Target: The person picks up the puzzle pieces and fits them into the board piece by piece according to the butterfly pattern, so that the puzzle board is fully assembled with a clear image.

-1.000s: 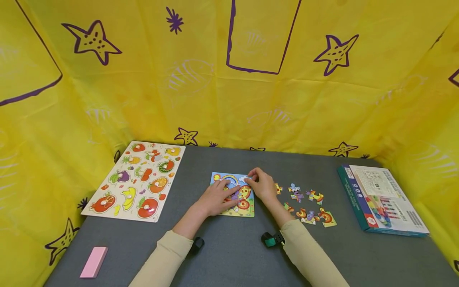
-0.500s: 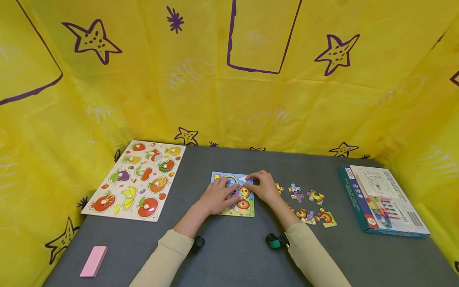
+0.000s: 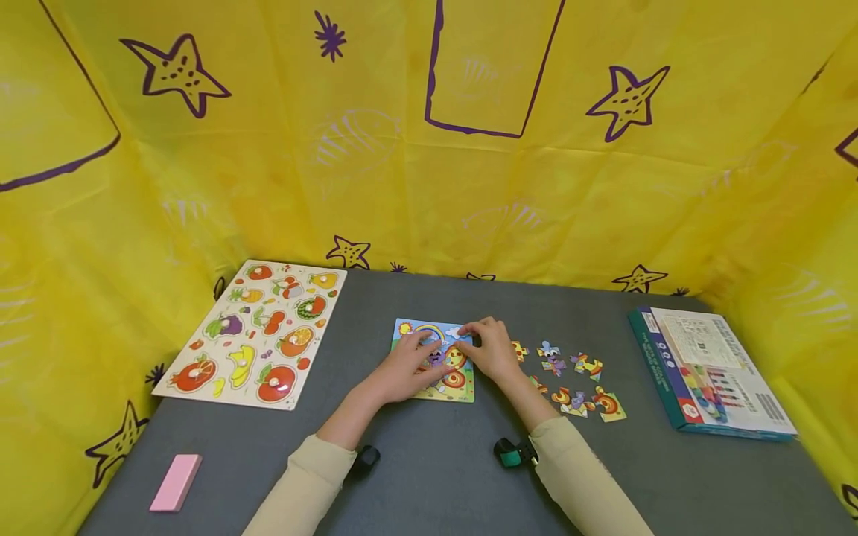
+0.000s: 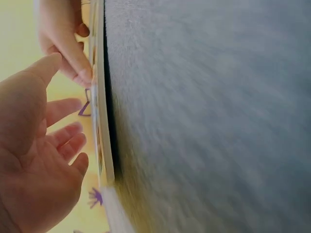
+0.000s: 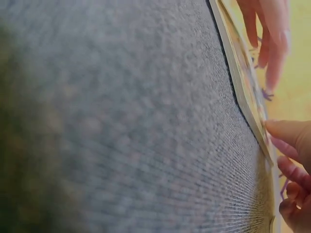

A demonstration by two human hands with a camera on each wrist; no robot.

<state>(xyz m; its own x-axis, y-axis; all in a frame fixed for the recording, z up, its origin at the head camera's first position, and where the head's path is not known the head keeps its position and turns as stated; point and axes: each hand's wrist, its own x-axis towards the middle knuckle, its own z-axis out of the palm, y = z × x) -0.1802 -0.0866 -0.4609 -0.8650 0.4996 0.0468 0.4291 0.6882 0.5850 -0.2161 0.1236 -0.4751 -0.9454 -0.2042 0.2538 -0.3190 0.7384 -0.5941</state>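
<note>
A small square jigsaw board [image 3: 462, 391] with a rainbow, clouds and a snail-like picture lies flat in front of the person. Over its left half is the left hand [image 3: 400, 371], fingers spread and loosely bent; the left wrist view shows nothing between them. The right hand [image 3: 494, 350] is at the board's upper right, thumb and index finger apart around the cloud. In the right wrist view its thumb [image 5: 284, 130] touches the board's surface near the edge. Loose jigsaw pieces lie right of the board, among them a purple-figure piece [image 3: 552, 359] and an orange spiral piece [image 3: 608, 404].
A fruit peg puzzle board [image 3: 251, 335] lies at the left back. Near the front left is a pink block [image 3: 176, 482]. A flat box [image 3: 720, 372] lies at the right. Yellow cloth [image 3: 429, 186] hangs behind the grey table [image 3: 436, 476].
The right thumb has moved down and left from the board's upper right corner, opening away from the index finger. The left fingers have spread and drawn back slightly, showing more of the picture.
</note>
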